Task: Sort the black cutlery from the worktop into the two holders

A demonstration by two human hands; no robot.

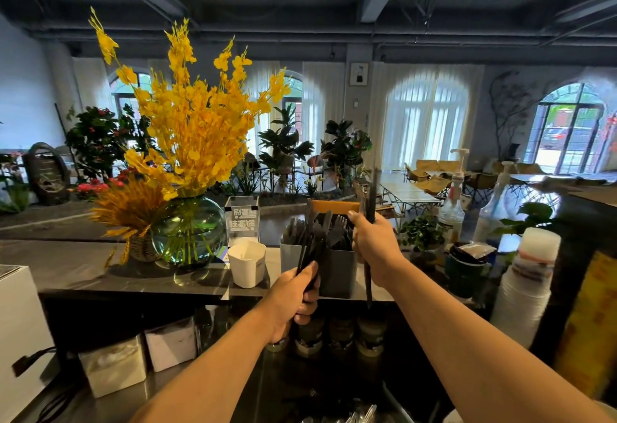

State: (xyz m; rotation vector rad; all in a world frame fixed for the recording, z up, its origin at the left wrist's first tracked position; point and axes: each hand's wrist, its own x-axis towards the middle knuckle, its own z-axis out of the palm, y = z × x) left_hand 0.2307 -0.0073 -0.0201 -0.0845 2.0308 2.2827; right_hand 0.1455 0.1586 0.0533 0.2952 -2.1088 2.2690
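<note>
Straight ahead, from the camera on my head, both my bare forearms reach from the near edge toward a dark surface (66, 265) across the middle of the scene. My left hand (293, 299) is low and near, its fingers (307, 305) clenched round the lower ends of a bunch of black cutlery (312, 242). The pieces fan upward in front of a grey holder (337, 272). This holder stands on the surface and has more dark forks and handles sticking out of its top. My right hand (374, 245) is slightly farther and to the right, beside the holder's right wall. Its fingers grasp two or three long black sticks (368, 284) upright, which reach above and below my fist. Just left of the grey holder stands a white holder (247, 267). Farther left on the surface is a round glass vase (188, 232) of yellow flowers.
</note>
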